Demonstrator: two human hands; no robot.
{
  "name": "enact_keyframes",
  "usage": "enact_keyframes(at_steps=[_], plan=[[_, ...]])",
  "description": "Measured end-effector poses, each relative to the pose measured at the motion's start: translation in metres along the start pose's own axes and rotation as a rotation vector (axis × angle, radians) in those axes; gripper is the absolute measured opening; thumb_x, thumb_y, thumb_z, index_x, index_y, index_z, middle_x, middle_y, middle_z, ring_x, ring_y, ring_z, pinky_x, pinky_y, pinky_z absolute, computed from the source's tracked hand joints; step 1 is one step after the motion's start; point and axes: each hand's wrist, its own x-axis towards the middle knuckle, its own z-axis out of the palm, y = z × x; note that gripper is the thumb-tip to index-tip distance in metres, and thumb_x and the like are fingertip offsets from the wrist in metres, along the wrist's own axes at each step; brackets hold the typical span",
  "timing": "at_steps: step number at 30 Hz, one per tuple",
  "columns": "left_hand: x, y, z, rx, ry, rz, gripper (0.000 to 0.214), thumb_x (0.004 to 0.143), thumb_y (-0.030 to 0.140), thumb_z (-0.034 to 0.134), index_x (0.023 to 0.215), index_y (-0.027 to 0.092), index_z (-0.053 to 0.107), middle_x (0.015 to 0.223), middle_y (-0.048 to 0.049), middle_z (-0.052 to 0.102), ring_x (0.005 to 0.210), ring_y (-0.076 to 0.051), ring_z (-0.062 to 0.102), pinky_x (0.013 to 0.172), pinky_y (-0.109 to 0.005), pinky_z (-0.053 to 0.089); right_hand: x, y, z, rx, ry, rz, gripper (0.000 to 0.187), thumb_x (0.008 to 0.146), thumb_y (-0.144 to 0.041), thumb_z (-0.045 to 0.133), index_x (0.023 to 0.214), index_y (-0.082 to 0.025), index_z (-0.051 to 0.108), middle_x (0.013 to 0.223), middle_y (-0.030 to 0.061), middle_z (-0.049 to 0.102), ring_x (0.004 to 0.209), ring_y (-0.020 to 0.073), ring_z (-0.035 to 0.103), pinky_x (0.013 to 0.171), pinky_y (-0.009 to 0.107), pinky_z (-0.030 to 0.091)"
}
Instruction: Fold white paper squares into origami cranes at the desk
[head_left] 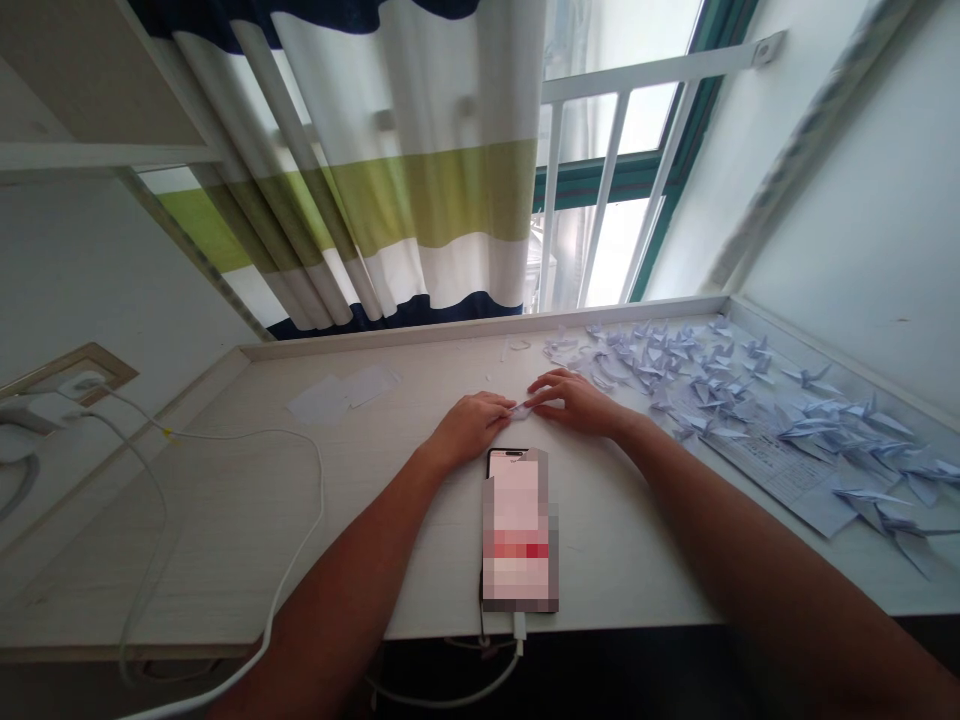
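My left hand (471, 424) and my right hand (576, 399) meet on the pale desk (225, 500), both pressing down on a small folded piece of pale paper (520, 410) between their fingertips. The fingers of both hands are curled and pinched onto that paper. Just in front of my hands lies a phone (519, 530) with its screen lit, close to the desk's near edge. To the right of my right hand spreads a heap of several folded paper cranes (697, 375) in pale lilac.
A white cable (300, 540) loops over the left of the desk from a wall socket (71, 385). Two paper slips (345, 392) lie at the back left. A printed sheet (787, 465) lies under cranes on the right. Striped curtain (420, 200) and window bars (600, 200) stand behind.
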Motion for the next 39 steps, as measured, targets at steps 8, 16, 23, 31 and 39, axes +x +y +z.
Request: enact_keyframes(at_steps=[8, 16, 23, 31, 39], plan=[[-0.001, 0.005, -0.005, 0.023, -0.011, -0.029, 0.028, 0.097, 0.024, 0.059, 0.120, 0.021, 0.072, 0.123, -0.0061, 0.075, 0.118, -0.023, 0.067, 0.108, -0.040, 0.048, -0.002, -0.003, -0.002, 0.037, 0.010, -0.023, 0.022, 0.094, -0.031, 0.064, 0.109, -0.031, 0.080, 0.123, 0.0070, 0.071, 0.118, 0.0294, 0.061, 0.104, 0.050, 0.045], [-0.001, 0.009, -0.005, 0.126, -0.040, -0.064, 0.033, 0.097, 0.024, 0.058, 0.126, 0.028, 0.071, 0.123, -0.0058, 0.075, 0.121, -0.024, 0.066, 0.107, -0.042, 0.048, -0.003, 0.001, -0.002, 0.075, 0.073, 0.036, 0.016, 0.089, -0.028, 0.069, 0.100, -0.030, 0.081, 0.125, 0.0071, 0.069, 0.121, 0.0310, 0.058, 0.107, 0.054, 0.043], [-0.002, 0.008, -0.002, 0.019, -0.009, -0.141, 0.028, 0.096, 0.034, 0.061, 0.119, 0.028, 0.076, 0.121, -0.0055, 0.075, 0.120, -0.022, 0.066, 0.108, -0.038, 0.048, 0.001, -0.005, 0.003, 0.169, 0.011, 0.026, 0.014, 0.092, -0.033, 0.067, 0.091, -0.027, 0.079, 0.129, 0.0089, 0.065, 0.126, 0.0306, 0.053, 0.109, 0.052, 0.041], [-0.003, 0.009, -0.004, -0.068, -0.040, -0.182, 0.026, 0.095, 0.031, 0.062, 0.116, 0.028, 0.077, 0.123, -0.0043, 0.075, 0.126, -0.022, 0.063, 0.111, -0.037, 0.046, 0.003, -0.009, 0.002, 0.122, -0.026, 0.049, 0.016, 0.093, -0.033, 0.065, 0.088, -0.023, 0.076, 0.129, 0.0112, 0.060, 0.126, 0.0320, 0.050, 0.110, 0.054, 0.039], [-0.001, 0.008, -0.006, -0.046, -0.045, -0.130, 0.024, 0.096, 0.028, 0.060, 0.113, 0.028, 0.077, 0.121, -0.0014, 0.076, 0.124, -0.021, 0.063, 0.110, -0.038, 0.046, 0.007, -0.012, -0.002, 0.059, -0.048, 0.035, 0.019, 0.093, -0.034, 0.062, 0.089, -0.023, 0.076, 0.126, 0.0126, 0.059, 0.124, 0.0342, 0.049, 0.109, 0.057, 0.039]])
